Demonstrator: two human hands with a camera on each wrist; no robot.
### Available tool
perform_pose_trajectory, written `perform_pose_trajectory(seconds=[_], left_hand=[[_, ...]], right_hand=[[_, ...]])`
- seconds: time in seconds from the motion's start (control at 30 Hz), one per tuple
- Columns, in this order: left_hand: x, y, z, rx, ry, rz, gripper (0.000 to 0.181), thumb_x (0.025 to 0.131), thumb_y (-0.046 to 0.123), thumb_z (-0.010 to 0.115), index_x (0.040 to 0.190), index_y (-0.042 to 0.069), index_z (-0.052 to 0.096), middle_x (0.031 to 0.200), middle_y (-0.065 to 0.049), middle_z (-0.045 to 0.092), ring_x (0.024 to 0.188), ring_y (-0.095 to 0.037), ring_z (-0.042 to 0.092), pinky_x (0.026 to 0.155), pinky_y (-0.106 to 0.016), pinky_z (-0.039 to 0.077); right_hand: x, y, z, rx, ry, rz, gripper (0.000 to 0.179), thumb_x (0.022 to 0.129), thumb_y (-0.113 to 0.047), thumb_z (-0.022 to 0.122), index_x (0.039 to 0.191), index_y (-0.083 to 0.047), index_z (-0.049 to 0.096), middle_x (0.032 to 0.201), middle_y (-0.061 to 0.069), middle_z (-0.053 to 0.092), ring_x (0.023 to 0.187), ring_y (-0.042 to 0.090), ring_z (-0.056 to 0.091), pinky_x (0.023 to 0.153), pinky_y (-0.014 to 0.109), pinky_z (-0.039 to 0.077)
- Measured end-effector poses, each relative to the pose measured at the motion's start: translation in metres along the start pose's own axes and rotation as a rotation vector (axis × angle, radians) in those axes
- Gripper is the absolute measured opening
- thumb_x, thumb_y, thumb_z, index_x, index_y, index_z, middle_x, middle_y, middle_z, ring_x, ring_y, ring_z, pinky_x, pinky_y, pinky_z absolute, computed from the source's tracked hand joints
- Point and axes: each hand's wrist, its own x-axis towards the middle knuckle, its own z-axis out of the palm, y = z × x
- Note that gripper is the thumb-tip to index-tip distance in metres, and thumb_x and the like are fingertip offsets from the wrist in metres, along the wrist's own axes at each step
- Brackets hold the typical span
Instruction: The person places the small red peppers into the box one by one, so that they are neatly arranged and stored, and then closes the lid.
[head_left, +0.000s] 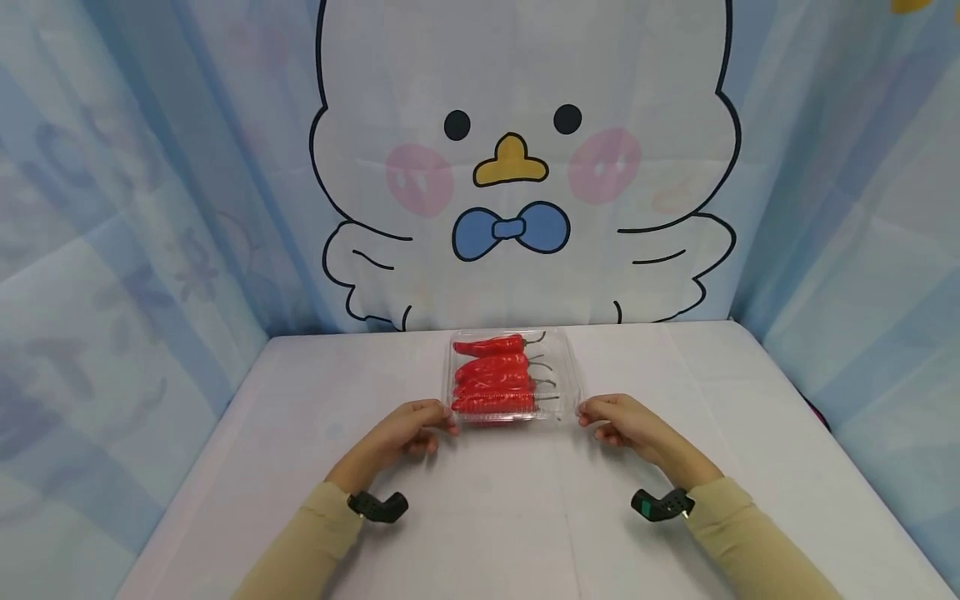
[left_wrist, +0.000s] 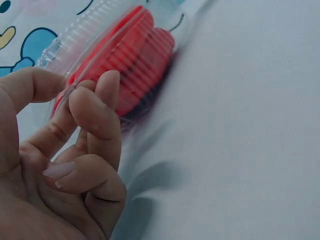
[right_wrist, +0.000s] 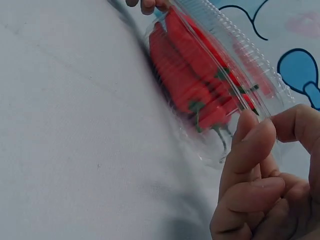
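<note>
A clear plastic clamshell box (head_left: 570,367) with several red chili peppers (head_left: 492,383) inside lies near the table's far edge. Its lid looks shut in the wrist views. My left hand (head_left: 408,429) pinches the rim at the box's near left corner between thumb and index finger; the left wrist view shows the other fingers loosely curled. At the near right corner my right hand (head_left: 622,423) pinches the rim likewise, as the right wrist view shows. Green stems (right_wrist: 197,107) of the peppers point toward the right hand.
A white-covered table (head_left: 495,533) spreads out before me. Right behind it hangs a curtain (head_left: 525,283) with a cartoon bird, and blue curtains (head_left: 135,250) close off the sides. Both wrists wear a dark strap (head_left: 377,507) over beige sleeves.
</note>
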Motion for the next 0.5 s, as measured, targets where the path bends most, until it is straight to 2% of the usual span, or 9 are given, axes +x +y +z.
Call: perform_pose_trajectory(seconds=[0.1, 0.2, 0.33, 0.5], left_hand=[[0.0038, -0.0011, 0.0044, -0.051, 0.046, 0.006, 0.031, 0.101, 0.032, 0.057, 0.112, 0.007, 0.069, 0.101, -0.003, 0.074, 0.061, -0.013, 0.053, 0.051, -0.021, 0.031], [0.006, -0.0024, 0.0068, -0.078, 0.076, 0.023, 0.027, 0.1, 0.029, 0.057, 0.11, 0.007, 0.069, 0.099, -0.002, 0.073, 0.06, -0.012, 0.053, 0.05, -0.021, 0.031], [0.0078, -0.002, 0.0074, -0.094, 0.095, 0.035, 0.025, 0.1, 0.028, 0.059, 0.107, 0.006, 0.07, 0.095, 0.0, 0.074, 0.058, -0.011, 0.052, 0.05, -0.021, 0.031], [0.0077, 0.0008, 0.0066, -0.088, 0.102, 0.027, 0.028, 0.099, 0.028, 0.06, 0.109, 0.005, 0.072, 0.092, 0.002, 0.073, 0.059, -0.01, 0.053, 0.05, -0.021, 0.03]], right_hand=[[0.0028, 0.0008, -0.0009, 0.03, 0.013, -0.012, 0.035, 0.1, -0.022, 0.056, 0.122, 0.005, 0.064, 0.088, -0.007, 0.067, 0.064, 0.003, 0.051, 0.053, 0.017, 0.038], [0.0039, 0.0013, -0.0026, 0.059, -0.011, -0.044, 0.032, 0.102, -0.019, 0.056, 0.118, 0.007, 0.065, 0.084, -0.008, 0.066, 0.062, 0.001, 0.047, 0.051, 0.015, 0.036], [0.0035, -0.0016, -0.0048, 0.079, -0.043, -0.074, 0.031, 0.106, -0.017, 0.056, 0.116, 0.011, 0.065, 0.08, -0.008, 0.064, 0.064, 0.001, 0.046, 0.052, 0.015, 0.036], [0.0036, -0.0052, -0.0049, 0.09, -0.025, -0.068, 0.032, 0.107, -0.018, 0.055, 0.118, 0.011, 0.063, 0.082, -0.007, 0.065, 0.067, 0.002, 0.048, 0.056, 0.015, 0.039]])
